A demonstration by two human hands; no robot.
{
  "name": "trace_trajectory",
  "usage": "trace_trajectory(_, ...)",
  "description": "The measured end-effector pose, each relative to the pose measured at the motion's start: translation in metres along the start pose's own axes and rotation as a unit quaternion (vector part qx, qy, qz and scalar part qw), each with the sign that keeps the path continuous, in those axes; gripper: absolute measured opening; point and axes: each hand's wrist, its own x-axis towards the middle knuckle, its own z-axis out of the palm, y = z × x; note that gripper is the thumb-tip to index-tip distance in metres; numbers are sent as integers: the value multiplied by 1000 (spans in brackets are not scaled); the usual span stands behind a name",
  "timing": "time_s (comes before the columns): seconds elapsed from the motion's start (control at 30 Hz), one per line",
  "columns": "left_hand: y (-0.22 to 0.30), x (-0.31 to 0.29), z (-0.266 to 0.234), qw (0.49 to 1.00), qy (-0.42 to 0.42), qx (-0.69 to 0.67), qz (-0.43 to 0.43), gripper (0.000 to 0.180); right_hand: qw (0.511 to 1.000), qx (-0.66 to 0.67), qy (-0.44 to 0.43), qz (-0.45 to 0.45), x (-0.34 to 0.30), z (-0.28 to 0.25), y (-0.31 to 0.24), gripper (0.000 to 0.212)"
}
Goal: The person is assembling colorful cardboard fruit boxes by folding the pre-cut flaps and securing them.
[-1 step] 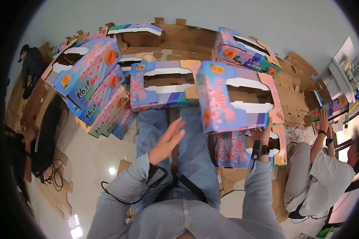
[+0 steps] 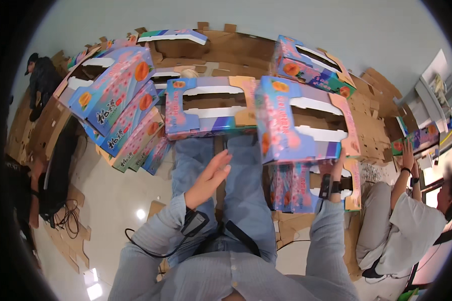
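Work in hand: a printed carton is being set onto a stack of cartons at 3 o'clock of the knees, in front of the seated person.
Left hand: held flat and spread above the lap, fingers extended towards 1 o'clock; nothing is gripped.
Right hand: raised under the carton's lower edge and largely hidden by it; whether it is gripping cannot be told.
Done: many cartons are seen folded and piled, a fan of them at 10 o'clock, one at 12 o'clock, another at 1 o'clock.
Left: flat cardboard blanks lie at 2 o'clock, judged not yet folded; the share remaining cannot be told.
Materials: corrugated board, brown inside, glossy print in blue, pink and orange outside.
Shapes: shallow rectangular trays with long cut-out slots in the top face.
Floor: pale, shiny, strewn with board scraps.
Surroundings: a co-worker is seated at 3 o'clock, arms raised to a carton.
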Motion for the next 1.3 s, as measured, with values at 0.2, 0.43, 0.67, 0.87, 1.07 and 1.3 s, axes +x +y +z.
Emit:
trace_trajectory(0.2, 20, -23, -30, 992, 13, 125, 23, 62, 977, -140, -145, -65, 179, -98, -55, 57)
trace_trajectory(0.43, 108, -36, -93, 807, 134, 529, 225, 64, 960, -277, -6, -43, 167, -78, -38, 66)
trace_trajectory(0.67, 206, -14, -195, 567, 271, 739, 241, 74, 958, -234, -35, -163, 107, -101, -21, 78)
trace_trajectory(0.87, 238, 25, -287, 652, 202, 725, -92, 97, 933, -244, -180, -196, 2, -24, 9, 62)
trace_trajectory(1.07, 229, 30, -243, 637, 229, 724, -134, 82, 899, -304, -292, -121, -106, 61, 42, 56)
trace_trajectory(1.3, 204, -3, -141, 527, 295, 792, 85, 73, 856, -327, -395, -70, -131, 87, 91, 60)
